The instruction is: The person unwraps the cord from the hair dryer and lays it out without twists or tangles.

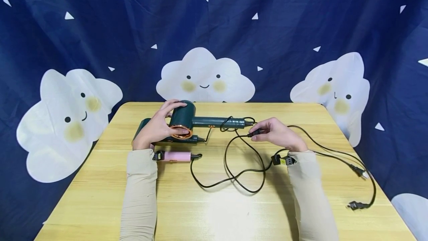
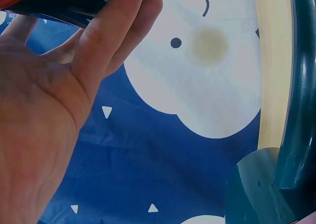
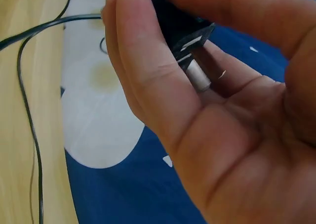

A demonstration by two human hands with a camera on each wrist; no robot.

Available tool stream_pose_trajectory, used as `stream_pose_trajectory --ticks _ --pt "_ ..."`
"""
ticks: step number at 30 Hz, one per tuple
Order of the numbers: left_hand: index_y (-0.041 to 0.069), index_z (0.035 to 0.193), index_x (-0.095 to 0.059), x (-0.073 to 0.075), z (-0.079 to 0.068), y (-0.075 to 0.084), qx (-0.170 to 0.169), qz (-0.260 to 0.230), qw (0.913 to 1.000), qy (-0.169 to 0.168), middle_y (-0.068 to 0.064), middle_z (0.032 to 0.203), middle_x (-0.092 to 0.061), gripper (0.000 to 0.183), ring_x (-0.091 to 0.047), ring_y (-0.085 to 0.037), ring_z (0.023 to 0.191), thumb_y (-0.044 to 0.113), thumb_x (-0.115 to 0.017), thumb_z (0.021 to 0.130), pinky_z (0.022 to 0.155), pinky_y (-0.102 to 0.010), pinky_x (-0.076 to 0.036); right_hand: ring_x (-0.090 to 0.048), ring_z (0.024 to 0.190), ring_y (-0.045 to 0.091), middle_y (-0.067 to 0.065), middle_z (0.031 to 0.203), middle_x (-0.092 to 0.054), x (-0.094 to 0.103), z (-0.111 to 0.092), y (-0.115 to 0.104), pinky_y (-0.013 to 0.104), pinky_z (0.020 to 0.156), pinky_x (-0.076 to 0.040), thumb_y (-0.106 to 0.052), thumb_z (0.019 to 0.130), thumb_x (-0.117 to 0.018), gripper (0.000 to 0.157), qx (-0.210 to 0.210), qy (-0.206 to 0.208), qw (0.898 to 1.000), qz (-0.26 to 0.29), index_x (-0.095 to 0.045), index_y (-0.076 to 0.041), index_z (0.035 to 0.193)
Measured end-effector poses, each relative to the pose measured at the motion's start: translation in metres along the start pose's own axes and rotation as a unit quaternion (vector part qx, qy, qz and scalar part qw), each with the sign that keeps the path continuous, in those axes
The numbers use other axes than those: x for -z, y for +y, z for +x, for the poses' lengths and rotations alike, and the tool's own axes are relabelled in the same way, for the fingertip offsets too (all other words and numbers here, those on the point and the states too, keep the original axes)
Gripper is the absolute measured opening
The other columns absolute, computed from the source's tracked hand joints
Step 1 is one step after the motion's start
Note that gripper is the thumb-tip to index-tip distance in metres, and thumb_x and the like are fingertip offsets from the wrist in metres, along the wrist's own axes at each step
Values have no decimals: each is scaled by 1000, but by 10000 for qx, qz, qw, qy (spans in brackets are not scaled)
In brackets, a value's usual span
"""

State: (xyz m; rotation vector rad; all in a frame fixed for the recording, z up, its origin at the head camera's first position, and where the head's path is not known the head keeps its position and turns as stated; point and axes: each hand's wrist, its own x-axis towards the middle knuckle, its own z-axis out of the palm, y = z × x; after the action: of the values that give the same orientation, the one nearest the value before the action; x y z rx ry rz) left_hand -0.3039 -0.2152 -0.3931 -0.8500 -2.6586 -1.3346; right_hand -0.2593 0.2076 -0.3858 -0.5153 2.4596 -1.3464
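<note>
My left hand [image 1: 155, 125] grips the barrel of a dark green hair dryer [image 1: 217, 122], thumb at its copper-coloured rim and fingers over the top. The handle points right, with a cord looped loosely around its end. Between the fingers and thumb of my right hand [image 1: 279, 135] is a black plug [image 1: 255, 132], its metal prongs [image 3: 198, 75] showing in the right wrist view. A second green hair dryer [image 1: 180, 139] lies behind my left hand, partly hidden. Nearer, a pink handle [image 1: 177, 156] with a cord sticks out beside my left wrist; its other end is hidden.
Black cords [image 1: 245, 171] cross in loops over the middle of the wooden table [image 1: 207, 218]. Two more plugs lie at the right: one plug [image 1: 359, 172] farther back, another plug [image 1: 357, 205] closer. A blue curtain [image 1: 227, 18] with clouds hangs behind the table.
</note>
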Motion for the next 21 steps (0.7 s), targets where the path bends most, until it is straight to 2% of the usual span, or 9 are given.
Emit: stream_pose_trajectory --ticks 6,10,13,17,21 --pt "29 147 -55 -2 0 -1 -14 -12 10000 -36 -3 159 -39 82 -43 -31 141 25 -95 75 106 -54 -43 -73 95 17 16 107 -79 -8 9 7 23 83 -55 -11 92 -76 25 -126 75 9985 -533 -76 1 113" --pt "29 147 -55 -2 0 0 -23 -6 10000 -42 -2 159 -39 84 -43 -31 141 25 -96 74 106 -53 -43 -78 90 31 25 104 -77 -11 14 14 30 83 -62 -7 95 -71 25 -190 -42 9992 -340 -72 10 113" --pt "30 147 -54 -2 0 1 9 -6 10000 -59 -1 160 -38 84 -43 -31 141 26 -96 74 107 -53 -43 -78 84 33 28 101 -76 -12 16 18 35 79 -63 -3 95 -68 25 -212 -3 9995 -232 -70 14 113" --pt "30 147 -54 -2 0 1 17 13 10000 -80 -1 161 -37 83 -43 -31 141 27 -95 75 107 -53 -43 -72 74 19 15 86 -78 -12 18 19 30 70 -61 -4 95 -69 23 -244 216 9986 -412 -72 12 111" --pt "29 148 -54 -2 1 1 -4 -60 9999 -82 -1 161 -37 83 -42 -31 141 26 -95 75 107 -53 -42 -64 67 11 1 74 -72 -13 19 19 24 63 -54 -7 96 -70 20 -327 489 9970 -494 -75 9 106"
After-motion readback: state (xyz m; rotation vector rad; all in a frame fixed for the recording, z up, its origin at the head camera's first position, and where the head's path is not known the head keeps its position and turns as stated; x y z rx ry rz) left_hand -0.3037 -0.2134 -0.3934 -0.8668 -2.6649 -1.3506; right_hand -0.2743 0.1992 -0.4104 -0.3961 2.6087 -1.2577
